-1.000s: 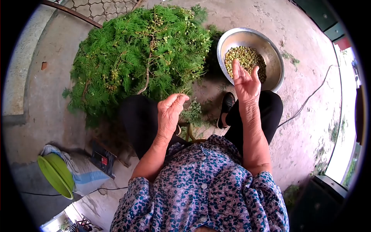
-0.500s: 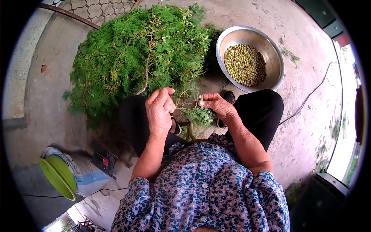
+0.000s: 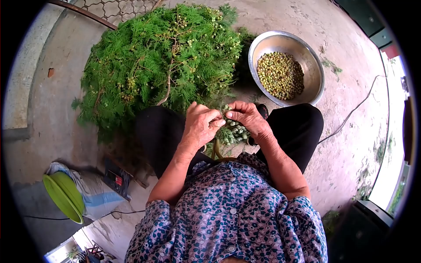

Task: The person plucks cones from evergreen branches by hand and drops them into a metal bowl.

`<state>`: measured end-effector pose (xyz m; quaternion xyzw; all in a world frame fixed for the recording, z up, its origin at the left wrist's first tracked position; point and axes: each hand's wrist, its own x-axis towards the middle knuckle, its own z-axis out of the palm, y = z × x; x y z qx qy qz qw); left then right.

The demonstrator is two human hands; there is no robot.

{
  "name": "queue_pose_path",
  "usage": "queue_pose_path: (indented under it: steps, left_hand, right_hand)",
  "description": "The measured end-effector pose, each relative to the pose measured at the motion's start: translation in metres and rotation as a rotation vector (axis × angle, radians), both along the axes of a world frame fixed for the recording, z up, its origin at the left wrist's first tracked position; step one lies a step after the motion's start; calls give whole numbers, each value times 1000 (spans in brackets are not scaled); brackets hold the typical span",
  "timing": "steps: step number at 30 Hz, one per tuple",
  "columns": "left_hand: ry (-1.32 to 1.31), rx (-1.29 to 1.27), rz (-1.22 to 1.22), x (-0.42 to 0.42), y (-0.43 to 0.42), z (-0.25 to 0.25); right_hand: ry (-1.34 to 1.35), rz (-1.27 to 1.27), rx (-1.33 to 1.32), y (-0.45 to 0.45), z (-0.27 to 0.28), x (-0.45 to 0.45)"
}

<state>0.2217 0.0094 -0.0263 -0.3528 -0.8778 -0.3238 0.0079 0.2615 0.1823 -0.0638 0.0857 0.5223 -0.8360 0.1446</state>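
Between my knees, a small evergreen sprig (image 3: pixel 228 135) with pale green seed cones hangs below my fingers. My right hand (image 3: pixel 249 118) is closed in a pinch on its upper part. My left hand (image 3: pixel 202 124) has come up close beside it, thumb and fingers closed at the sprig's left side; whatever lies between those fingertips is hidden. Beyond my hands lies a big heap of green cone-bearing branches (image 3: pixel 144 65). To its right stands a wide metal basin (image 3: pixel 312 79) holding many yellow-green seed cones (image 3: pixel 280 75).
A lime-green plastic basin (image 3: pixel 61 197) leans on its side by a grey-and-blue sack (image 3: pixel 98 197) at lower left. A dark cable (image 3: pixel 351 109) runs along the floor on the right. A metal grille (image 3: pixel 114 8) stands behind the heap.
My left hand has moved right and down to meet the right hand at the sprig. The right hand has stayed nearly in place, and more cones now show below it.
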Motion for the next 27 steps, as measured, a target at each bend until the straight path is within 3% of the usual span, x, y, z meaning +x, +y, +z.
queue_pose_path:
  steps: [4,7,13,15,16,17,20,27]
  left_hand:
    - [-19,26,-7,0,1,-10]
    - [-115,1,-5,1,0,-5]
    - [-288,183,-58,4,-3,-4]
    - [-351,188,-23,6,-3,-1]
    - [-382,207,-52,6,-5,1]
    - [-412,225,-81,6,-7,2]
    - [-451,231,-52,6,-11,4]
    - [-506,194,-45,6,-11,6]
  right_hand:
    - [61,-9,99,-4,-4,-2]
    - [53,-69,4,-5,6,0]
    - [142,-71,242,-5,-3,-1]
    - [-6,-194,301,-11,1,-2]
    - [-146,-277,201,-9,8,-3]
    - [-83,-343,-90,-4,-14,-6]
    - [-111,-224,-241,3,16,-4]
    - [121,3,-89,-1,22,2]
